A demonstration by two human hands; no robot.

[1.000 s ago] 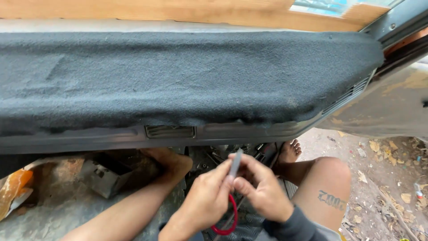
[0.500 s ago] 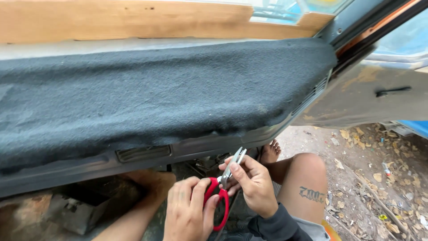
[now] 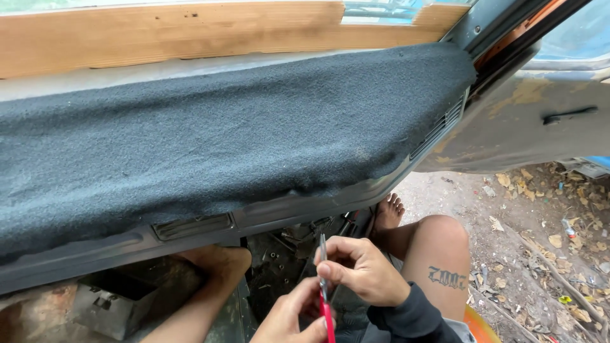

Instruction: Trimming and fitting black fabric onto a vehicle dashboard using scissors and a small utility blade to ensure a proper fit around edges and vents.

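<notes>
Two hands low in the frame, close together, both closed on one pair of red-handled pliers [image 3: 325,289]. Left hand [image 3: 293,321] at the bottom edge, fingers wrapped round the red grips, partly cut off by the frame. Right hand [image 3: 362,270] just above and to the right, thumb and fingertips pinched on the grey metal nose near its middle. Long axis of the pliers close to upright, grips down toward the body, tip up and away toward the underside of the dashboard; tip bare, nothing visibly gripped in it, open or shut nose too thin to tell. Right hand nearer the working tip, left hand nearer the handle end, tool lying between both and touching both. Just right of the hands, a bent bare knee and a tattooed calf [image 3: 445,276], with a bare foot [image 3: 387,213] further forward by the door sill. Left of the hands, another bare foot [image 3: 216,263] resting on the cluttered floor beside a grey metal box [image 3: 105,308]. Above, the dashboard lip with a slotted vent [image 3: 194,225], then the broad dark felt dashboard cover [image 3: 222,133]. Beyond that, a wooden board [image 3: 165,35] along the windscreen. Far right, an open door panel [image 3: 546,117] and leaf-strewn ground [image 3: 540,241] outside.
</notes>
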